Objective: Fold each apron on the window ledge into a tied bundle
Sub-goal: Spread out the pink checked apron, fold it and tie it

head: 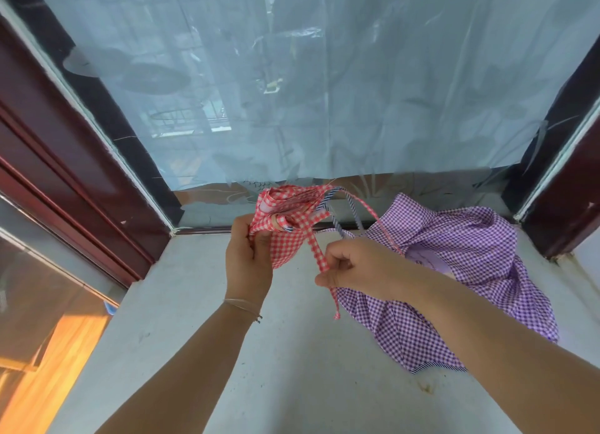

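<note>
The left hand (pixel 248 258), at centre frame, closes its grip round the red-checked apron (pixel 287 222), already gathered into a compact wad and held clear above the window ledge (pixel 201 352). The thumb side faces the camera, the fingers curl behind the cloth, and a thin bracelet (pixel 243 305) circles the wrist. From the wad a red-checked tie strap (pixel 316 248) runs down and to the right, its long axis a steep diagonal, into the right hand (pixel 360 266), whose grip is a closed fist pinching the strap; the free end hangs below the fist. The right hand lies lower and just right of the wad, near but apart from the left. Judged from this, the strap must be carried round the wad, which lies up and left of the right grip. A second, purple-checked apron (pixel 461 271) lies loose on the ledge at right, not yet folded.
</note>
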Motion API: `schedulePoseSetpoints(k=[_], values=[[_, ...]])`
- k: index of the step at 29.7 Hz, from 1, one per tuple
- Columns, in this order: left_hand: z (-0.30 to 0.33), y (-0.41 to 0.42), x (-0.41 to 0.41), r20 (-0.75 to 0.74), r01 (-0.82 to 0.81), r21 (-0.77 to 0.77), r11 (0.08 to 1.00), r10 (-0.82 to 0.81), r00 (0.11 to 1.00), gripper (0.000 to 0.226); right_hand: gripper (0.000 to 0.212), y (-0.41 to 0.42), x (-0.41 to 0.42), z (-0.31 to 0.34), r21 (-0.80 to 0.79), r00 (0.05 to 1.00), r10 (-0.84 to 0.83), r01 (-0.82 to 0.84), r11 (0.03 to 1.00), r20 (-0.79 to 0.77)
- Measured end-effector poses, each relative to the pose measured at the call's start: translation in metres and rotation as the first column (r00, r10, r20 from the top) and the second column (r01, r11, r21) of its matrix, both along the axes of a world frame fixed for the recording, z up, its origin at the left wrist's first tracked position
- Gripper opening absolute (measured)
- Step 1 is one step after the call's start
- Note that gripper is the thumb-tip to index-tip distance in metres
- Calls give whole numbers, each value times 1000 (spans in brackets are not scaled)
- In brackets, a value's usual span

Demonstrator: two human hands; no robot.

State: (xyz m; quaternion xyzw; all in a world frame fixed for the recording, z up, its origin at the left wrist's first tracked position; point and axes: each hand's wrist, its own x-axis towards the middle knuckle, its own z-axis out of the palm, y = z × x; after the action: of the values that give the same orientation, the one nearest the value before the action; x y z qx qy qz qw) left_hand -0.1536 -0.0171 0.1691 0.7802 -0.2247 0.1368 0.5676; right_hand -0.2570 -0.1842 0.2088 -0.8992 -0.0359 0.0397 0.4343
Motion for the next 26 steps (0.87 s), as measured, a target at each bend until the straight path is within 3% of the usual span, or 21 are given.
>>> schedulePoseSetpoints(k=[3, 5, 7, 9, 10, 11, 15, 18, 21, 22, 26], values=[[-2, 10, 11, 97, -7, 65, 998, 1, 995, 11, 21, -16, -3, 11, 75, 997, 51, -46, 996, -65], [-2, 18, 17, 213, -5, 126, 992, -22, 977, 12, 46, -27, -5, 17, 25, 988, 79, -77, 997, -134], [1, 21, 21, 328, 5, 194, 981, -70, 942, 14, 57, -35, -2, 21, 5, 995, -100, 100, 995, 8], [7, 20, 21, 389, 35, 225, 974, -122, 913, 11, 46, -41, 4, 24, 146, 907, -350, 323, 935, 234], [10, 19, 21, 410, 55, 233, 971, -149, 900, 10, 39, -42, 8, 28, 178, 871, -392, 353, 919, 296], [12, 18, 20, 433, 79, 239, 968, -179, 884, 10, 40, -44, 12, 31, 143, 881, -366, 337, 930, 301], [15, 19, 21, 480, 160, 261, 952, -272, 834, 13, 57, -44, 21, 40, 13, 987, -141, 140, 990, 80], [16, 21, 29, 402, 145, 228, 963, -229, 886, 16, 42, -49, 22, 50, 21, 988, -145, 144, 989, 52], [16, 26, 37, 347, 134, 243, 961, -215, 913, 15, 11, -54, 26, 48, -20, 985, -150, 153, 988, 88], [17, 26, 39, 354, 138, 274, 952, -233, 906, 16, 12, -53, 27, 48, -23, 981, -152, 155, 988, 119], [22, 20, 42, 535, 65, 483, 873, -353, 768, 32, 23, -45, 30, 49, 72, 981, -128, 118, 990, 146]])
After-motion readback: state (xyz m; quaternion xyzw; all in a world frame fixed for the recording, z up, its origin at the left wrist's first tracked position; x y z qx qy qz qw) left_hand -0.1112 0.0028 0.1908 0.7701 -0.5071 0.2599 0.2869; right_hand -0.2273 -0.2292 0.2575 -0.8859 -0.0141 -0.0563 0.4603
